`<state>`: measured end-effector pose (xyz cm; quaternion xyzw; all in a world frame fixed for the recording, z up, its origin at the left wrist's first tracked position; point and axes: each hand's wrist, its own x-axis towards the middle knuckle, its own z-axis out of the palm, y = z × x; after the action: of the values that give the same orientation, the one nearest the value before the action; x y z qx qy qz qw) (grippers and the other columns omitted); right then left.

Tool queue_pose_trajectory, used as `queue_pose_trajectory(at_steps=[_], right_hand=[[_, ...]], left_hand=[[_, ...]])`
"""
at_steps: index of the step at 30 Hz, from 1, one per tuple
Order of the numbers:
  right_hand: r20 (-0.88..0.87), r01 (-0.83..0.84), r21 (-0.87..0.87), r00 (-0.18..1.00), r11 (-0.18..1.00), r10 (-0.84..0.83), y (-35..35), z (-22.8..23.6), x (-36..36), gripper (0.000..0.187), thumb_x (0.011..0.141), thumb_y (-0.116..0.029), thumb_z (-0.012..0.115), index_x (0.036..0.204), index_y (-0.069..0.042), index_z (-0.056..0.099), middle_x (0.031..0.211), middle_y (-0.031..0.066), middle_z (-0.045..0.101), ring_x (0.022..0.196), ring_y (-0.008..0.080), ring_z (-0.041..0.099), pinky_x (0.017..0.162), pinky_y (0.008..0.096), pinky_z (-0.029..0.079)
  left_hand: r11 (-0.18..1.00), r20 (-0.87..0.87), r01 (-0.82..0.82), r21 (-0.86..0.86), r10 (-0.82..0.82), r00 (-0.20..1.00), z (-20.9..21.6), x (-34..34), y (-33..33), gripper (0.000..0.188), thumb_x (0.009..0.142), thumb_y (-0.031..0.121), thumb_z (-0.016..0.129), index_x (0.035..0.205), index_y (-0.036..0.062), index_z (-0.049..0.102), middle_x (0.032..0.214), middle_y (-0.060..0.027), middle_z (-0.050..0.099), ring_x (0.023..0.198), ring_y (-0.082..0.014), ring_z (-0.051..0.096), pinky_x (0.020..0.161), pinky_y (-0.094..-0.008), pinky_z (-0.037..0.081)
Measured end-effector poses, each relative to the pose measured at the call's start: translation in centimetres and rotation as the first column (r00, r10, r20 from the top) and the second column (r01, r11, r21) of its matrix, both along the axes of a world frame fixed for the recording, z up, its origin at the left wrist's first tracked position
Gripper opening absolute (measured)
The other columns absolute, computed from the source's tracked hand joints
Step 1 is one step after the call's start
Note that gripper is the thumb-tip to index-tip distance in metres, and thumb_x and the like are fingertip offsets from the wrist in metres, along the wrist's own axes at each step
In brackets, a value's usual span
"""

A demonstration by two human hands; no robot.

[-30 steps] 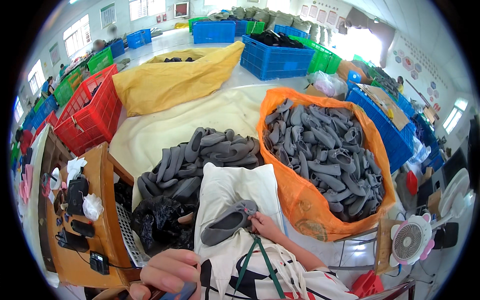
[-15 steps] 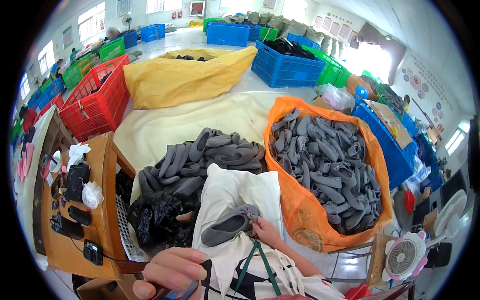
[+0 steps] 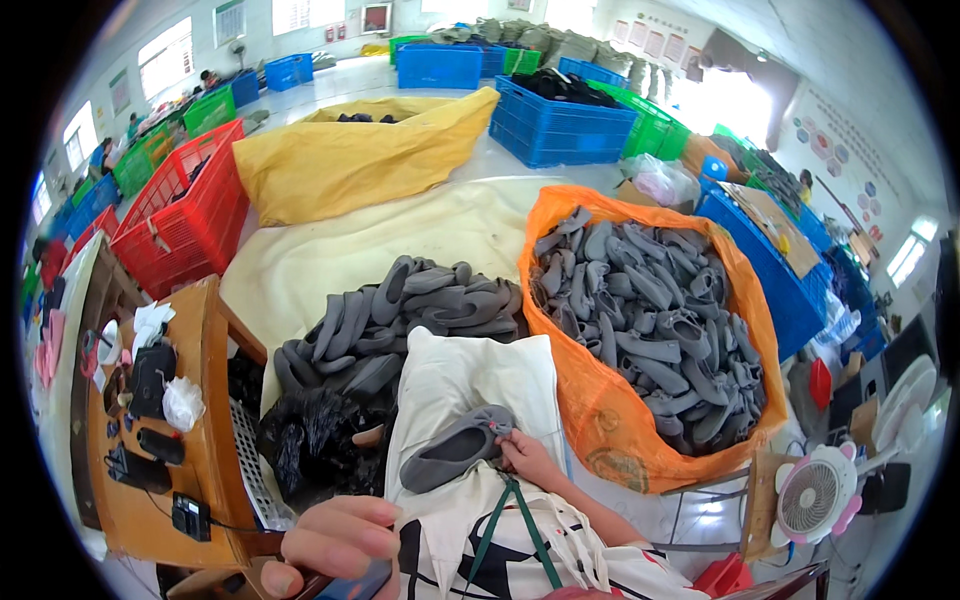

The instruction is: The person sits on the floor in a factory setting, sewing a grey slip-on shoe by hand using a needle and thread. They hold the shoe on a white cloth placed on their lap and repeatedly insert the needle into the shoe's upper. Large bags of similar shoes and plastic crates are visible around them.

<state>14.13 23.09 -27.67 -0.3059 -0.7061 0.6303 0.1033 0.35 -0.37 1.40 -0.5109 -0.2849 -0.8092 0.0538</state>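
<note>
A grey slip-on shoe (image 3: 455, 452) lies tilted on the white cushion (image 3: 480, 370) over my lap, its opening facing up. At the shoe's right end, beside a small reddish spot, my right hand (image 3: 530, 458) pinches its edge. My left hand (image 3: 340, 545) is near the lower edge, large and close, its fingers curled. A bluish-grey piece (image 3: 368, 580) shows beneath those fingers, mostly hidden, too little to name. Past the cushion is a heap of grey shoes (image 3: 350, 325). To its right an orange sack (image 3: 590, 430) is full of similar shoes.
A black plastic bag (image 3: 310, 430) sits left of the cushion, beside a wooden table (image 3: 215, 420) with small items. A small fan (image 3: 815, 500) stands at the right. Farther off are a yellow sack (image 3: 360, 170), a red crate (image 3: 190, 220) and blue crates (image 3: 565, 130).
The view has shifted slightly. My right hand keeps its pinch on the shoe, which has barely moved. My left hand stays curled near the lower edge.
</note>
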Motion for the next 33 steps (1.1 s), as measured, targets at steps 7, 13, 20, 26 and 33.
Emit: queue_pose_trajectory(at_steps=[7, 13, 20, 26, 33], right_hand=[[0.012, -0.029, 0.021, 0.999, 0.999, 0.029, 0.2, 0.4, -0.4, 0.019, 0.100, -0.019, 0.047, 0.107, -0.004, 0.057, 0.067, 0.0019, 0.057, 0.059, 0.0104, 0.055, 0.058, 0.0264, 0.046], [0.004, -0.003, -0.022, 1.000, 1.000, 0.003, 0.3, 0.2, 0.1, 0.019, 0.100, -0.018, 0.047, 0.105, -0.003, 0.057, 0.067, 0.0023, 0.057, 0.060, 0.0099, 0.056, 0.058, 0.0260, 0.047], [0.007, -0.028, -0.016, 1.000, 0.999, 0.028, 0.2, 0.0, 0.2, 0.019, 0.101, -0.018, 0.046, 0.106, -0.003, 0.057, 0.067, 0.0024, 0.057, 0.060, 0.0100, 0.055, 0.059, 0.0263, 0.047], [-0.026, -0.008, -0.001, 1.000, 1.000, 0.008, -0.3, 0.1, 0.1, 0.019, 0.100, -0.018, 0.048, 0.104, -0.002, 0.057, 0.067, 0.0045, 0.059, 0.060, 0.0117, 0.057, 0.058, 0.0278, 0.047], [0.006, -0.030, 0.020, 1.000, 0.999, 0.030, -0.4, 0.8, 0.1, 0.020, 0.101, -0.016, 0.047, 0.107, 0.000, 0.057, 0.070, 0.0033, 0.058, 0.063, 0.0101, 0.055, 0.062, 0.0268, 0.047]], left_hand=[[0.990, -0.076, 0.043, 0.134, -0.033, 0.997, -2.7, -1.0, 0.9, 0.061, 0.090, 0.045, 0.051, 0.138, 0.0096, 0.040, 0.113, -0.0176, 0.055, 0.101, -0.0365, 0.055, 0.088, -0.0550, 0.046], [0.999, -0.049, 0.026, 0.036, -0.025, 0.999, -3.1, -0.7, 1.5, 0.058, 0.087, 0.043, 0.057, 0.135, 0.0119, 0.045, 0.113, -0.0129, 0.055, 0.107, -0.0316, 0.051, 0.093, -0.0489, 0.040], [0.998, -0.044, -0.036, -0.045, 0.034, 0.998, -3.3, -0.3, 0.9, 0.056, 0.084, 0.041, 0.064, 0.131, 0.0147, 0.051, 0.114, -0.0074, 0.055, 0.114, -0.0259, 0.046, 0.099, -0.0418, 0.034], [0.966, -0.065, -0.172, -0.194, 0.162, 0.985, -3.4, -0.1, -0.4, 0.054, 0.081, 0.039, 0.069, 0.128, 0.0170, 0.056, 0.115, -0.0027, 0.055, 0.121, -0.0210, 0.042, 0.105, -0.0357, 0.028], [0.771, -0.177, -0.431, -0.469, 0.396, 0.901, -3.6, 0.5, -3.0, 0.052, 0.077, 0.038, 0.075, 0.123, 0.0194, 0.061, 0.116, 0.0024, 0.055, 0.128, -0.0159, 0.037, 0.110, -0.0289, 0.023]])
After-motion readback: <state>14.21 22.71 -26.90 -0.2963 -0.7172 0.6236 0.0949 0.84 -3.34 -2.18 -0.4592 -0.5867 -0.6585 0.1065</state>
